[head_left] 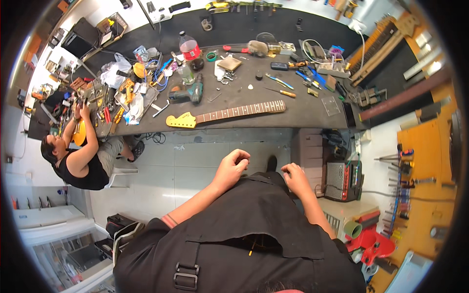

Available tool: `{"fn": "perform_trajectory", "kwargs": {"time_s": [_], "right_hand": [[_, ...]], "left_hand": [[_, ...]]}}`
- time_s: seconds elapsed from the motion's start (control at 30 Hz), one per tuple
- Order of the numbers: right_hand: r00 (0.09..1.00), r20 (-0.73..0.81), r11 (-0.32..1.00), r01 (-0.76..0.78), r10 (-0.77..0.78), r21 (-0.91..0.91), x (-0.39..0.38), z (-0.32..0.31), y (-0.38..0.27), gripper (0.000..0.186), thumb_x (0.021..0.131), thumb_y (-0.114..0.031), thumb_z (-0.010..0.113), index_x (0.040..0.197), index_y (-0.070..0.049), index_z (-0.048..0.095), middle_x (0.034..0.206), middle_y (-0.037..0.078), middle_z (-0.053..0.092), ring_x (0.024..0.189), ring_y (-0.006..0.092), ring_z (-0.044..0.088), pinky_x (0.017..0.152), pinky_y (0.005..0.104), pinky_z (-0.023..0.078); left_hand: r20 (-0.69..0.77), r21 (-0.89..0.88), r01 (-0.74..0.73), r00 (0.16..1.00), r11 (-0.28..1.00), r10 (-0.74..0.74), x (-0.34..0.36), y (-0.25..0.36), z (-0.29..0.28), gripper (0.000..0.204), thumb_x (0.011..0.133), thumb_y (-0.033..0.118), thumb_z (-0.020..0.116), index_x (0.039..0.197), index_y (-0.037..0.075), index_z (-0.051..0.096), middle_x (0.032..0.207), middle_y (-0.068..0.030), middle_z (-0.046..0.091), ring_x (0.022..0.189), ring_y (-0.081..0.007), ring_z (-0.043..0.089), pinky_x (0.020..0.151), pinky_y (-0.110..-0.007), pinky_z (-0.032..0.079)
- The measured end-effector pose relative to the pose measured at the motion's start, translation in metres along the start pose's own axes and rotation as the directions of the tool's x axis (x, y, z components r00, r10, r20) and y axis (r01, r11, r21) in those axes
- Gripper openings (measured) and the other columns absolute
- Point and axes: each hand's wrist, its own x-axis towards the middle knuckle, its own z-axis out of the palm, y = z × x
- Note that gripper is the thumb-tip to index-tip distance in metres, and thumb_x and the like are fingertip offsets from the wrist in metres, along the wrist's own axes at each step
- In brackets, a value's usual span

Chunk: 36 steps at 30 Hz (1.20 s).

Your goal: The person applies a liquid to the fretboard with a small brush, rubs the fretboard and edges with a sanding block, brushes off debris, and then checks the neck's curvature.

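Observation:
My left hand (233,170) hangs over the floor in front of my apron (259,205), fingers loosely curled with a gap at the thumb; it holds nothing. To its right, my right hand (296,178) is also loosely bent and bare, near the apron's side. Neither hand touches the bench. Beyond them, a guitar neck (239,112) lies along the bench's near edge, its pale headstock (181,120) to the left and its fretted end to the right. Behind the neck are a cordless drill (195,90), a thin pointed tool (283,93) and a white pick-shaped piece (250,87).
The dark workbench (229,129) carries a soda bottle (189,49), a tape roll (211,56) and cluttered tools. At the left, a seated person (83,158) works on a yellow object. A small amplifier (343,180) stands right; tools hang on a wooden board (425,161).

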Motion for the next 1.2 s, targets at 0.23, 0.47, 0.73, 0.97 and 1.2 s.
{"fn": "perform_trajectory", "kwargs": {"time_s": [0.23,0.47,0.73,0.97,1.2], "right_hand": [[0.986,-0.063,0.974,0.141,-0.154,-0.177,0.196,-0.030,0.014,0.020,0.096,-0.012,0.079,0.115,-0.009,0.076,0.118,0.011,0.073,0.122,0.0354,0.068,0.105,0.0498,0.053],[0.980,-0.156,0.947,0.070,-0.124,-0.315,0.386,-0.059,0.047,0.031,0.093,-0.014,0.083,0.123,-0.011,0.076,0.126,0.011,0.071,0.126,0.0356,0.067,0.107,0.0527,0.054],[0.996,-0.033,0.917,0.059,-0.078,-0.394,0.459,-0.055,0.063,0.034,0.093,-0.017,0.084,0.122,-0.008,0.071,0.128,0.015,0.069,0.129,0.0370,0.065,0.105,0.0537,0.056],[0.990,-0.138,0.986,-0.057,0.035,-0.155,0.494,-0.052,0.080,0.034,0.103,-0.022,0.078,0.128,-0.008,0.059,0.129,0.022,0.070,0.114,0.0474,0.073,0.095,0.0586,0.060],[0.990,-0.046,0.908,0.104,-0.135,-0.406,0.498,-0.065,0.104,0.025,0.105,-0.025,0.074,0.118,-0.005,0.065,0.120,0.021,0.071,0.115,0.0437,0.072,0.094,0.0557,0.061]], "left_hand": [[-0.181,-0.130,0.076,0.978,0.989,-0.100,0.066,0.003,-0.018,0.020,0.108,0.010,0.068,0.124,-0.002,0.071,0.107,-0.0071,0.076,0.094,-0.0141,0.071,0.088,-0.032,0.060],[-0.214,0.062,0.181,0.963,0.982,-0.164,0.144,0.027,-0.014,0.025,0.109,0.015,0.073,0.128,-0.001,0.073,0.104,-0.0056,0.075,0.095,-0.0123,0.071,0.087,-0.031,0.059],[-0.231,0.112,0.219,0.954,0.969,-0.189,0.209,0.025,-0.002,0.027,0.109,0.016,0.074,0.131,0.000,0.073,0.103,-0.0061,0.077,0.093,-0.0125,0.072,0.083,-0.032,0.060],[-0.061,0.389,0.080,0.996,0.918,-0.061,0.270,0.051,0.011,0.032,0.108,0.019,0.074,0.134,0.000,0.072,0.118,-0.0115,0.078,0.100,-0.0191,0.076,0.091,-0.037,0.062],[0.146,0.554,-0.049,0.989,0.831,-0.039,0.306,0.087,0.025,0.033,0.106,0.017,0.072,0.135,0.001,0.073,0.130,-0.0196,0.076,0.122,-0.0365,0.075,0.107,-0.046,0.059]]}}
